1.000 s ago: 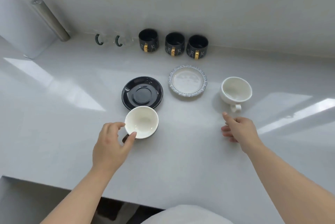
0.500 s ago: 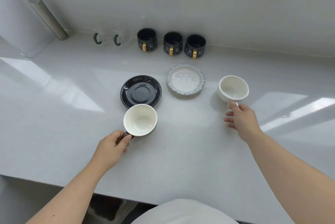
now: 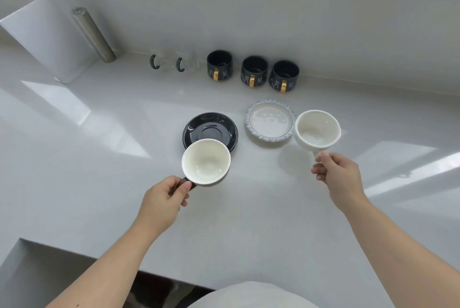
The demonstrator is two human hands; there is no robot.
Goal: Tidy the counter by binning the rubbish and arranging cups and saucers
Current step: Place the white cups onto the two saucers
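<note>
My left hand (image 3: 164, 198) grips the dark handle of a cup with a white inside (image 3: 206, 161), held just above the counter and overlapping the near rim of the black saucer (image 3: 210, 127). My right hand (image 3: 339, 175) holds a white cup (image 3: 317, 129) by its handle, lifted and tilted, right beside the blue-rimmed white saucer (image 3: 270, 119). Both saucers lie bare on the white counter (image 3: 99, 158).
Three black mugs with gold handles (image 3: 254, 72) stand in a row by the back wall, with two clear glass cups with green handles (image 3: 171, 63) to their left. A steel cylinder (image 3: 93, 33) and a white board (image 3: 47, 38) lean at the far left. The counter's front edge drops off below my arms.
Both hands closed on the cup handles and lifted the cups. The left cup moved up toward the black saucer, the right cup moved left toward the blue-rimmed saucer.
</note>
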